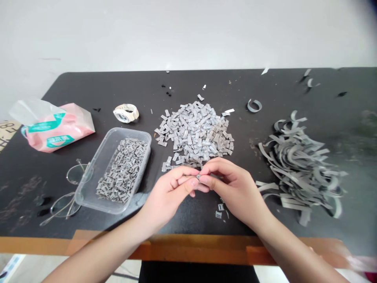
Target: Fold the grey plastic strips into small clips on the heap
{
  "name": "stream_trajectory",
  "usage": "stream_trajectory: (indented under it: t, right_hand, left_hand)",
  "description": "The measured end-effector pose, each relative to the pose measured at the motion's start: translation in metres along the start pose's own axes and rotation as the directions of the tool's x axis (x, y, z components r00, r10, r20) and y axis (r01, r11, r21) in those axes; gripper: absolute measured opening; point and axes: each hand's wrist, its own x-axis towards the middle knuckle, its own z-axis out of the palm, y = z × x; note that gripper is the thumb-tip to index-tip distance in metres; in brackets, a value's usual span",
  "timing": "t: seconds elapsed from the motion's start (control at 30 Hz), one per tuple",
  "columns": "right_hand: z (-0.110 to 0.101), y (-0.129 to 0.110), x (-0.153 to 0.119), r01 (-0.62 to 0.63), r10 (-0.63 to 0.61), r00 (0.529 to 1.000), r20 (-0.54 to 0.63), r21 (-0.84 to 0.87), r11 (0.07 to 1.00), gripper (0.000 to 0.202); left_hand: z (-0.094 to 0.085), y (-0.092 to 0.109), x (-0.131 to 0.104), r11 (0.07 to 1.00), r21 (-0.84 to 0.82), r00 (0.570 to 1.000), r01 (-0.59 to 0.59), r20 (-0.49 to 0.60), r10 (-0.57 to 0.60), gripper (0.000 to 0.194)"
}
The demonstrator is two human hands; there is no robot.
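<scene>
My left hand (169, 188) and my right hand (234, 186) meet in front of a heap of small grey folded strap pieces (196, 131). Thumbs and forefingers of both pinch one small grey buckle-like piece (198, 177), mostly covered by the fingertips. To the left, a clear plastic tub (103, 207) holds many small grey plastic buckles (122, 169). Just below my right hand lie a few loose grey buckles (218, 214) on the table.
Cut grey straps (303, 161) lie tangled at the right, with one curled strap (254, 106) apart behind. At the left are a pink tissue pack (63, 127), a white watch (126, 113) and eyeglasses (63, 205). The dark table (141, 84) has a wooden front edge (197, 247).
</scene>
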Motion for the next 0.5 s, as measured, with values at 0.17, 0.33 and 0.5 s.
stream_trajectory:
  t: [0.17, 0.33, 0.5]
  right_hand:
    - [0.0011, 0.0005, 0.0001, -0.060, 0.058, 0.998, 0.019, 0.101, 0.993, 0.006]
    - [0.0009, 0.0018, 0.0002, -0.200, 0.153, 0.976, 0.156, 0.359, 0.912, 0.005]
    - [0.0009, 0.0018, -0.0022, -0.206, 0.156, 0.973, 0.169, 0.333, 0.920, 0.008]
  left_hand:
    - [-0.0061, 0.0030, -0.0044, 0.828, 0.509, 0.961, -0.235, -0.007, 0.277, 0.011]
    - [-0.0083, 0.0041, -0.0100, 0.795, 0.535, 0.945, -0.286, 0.017, 0.328, 0.013]
    - [-0.0087, 0.0081, -0.0092, 0.853, 0.430, 0.946, -0.296, 0.006, 0.325, 0.016]
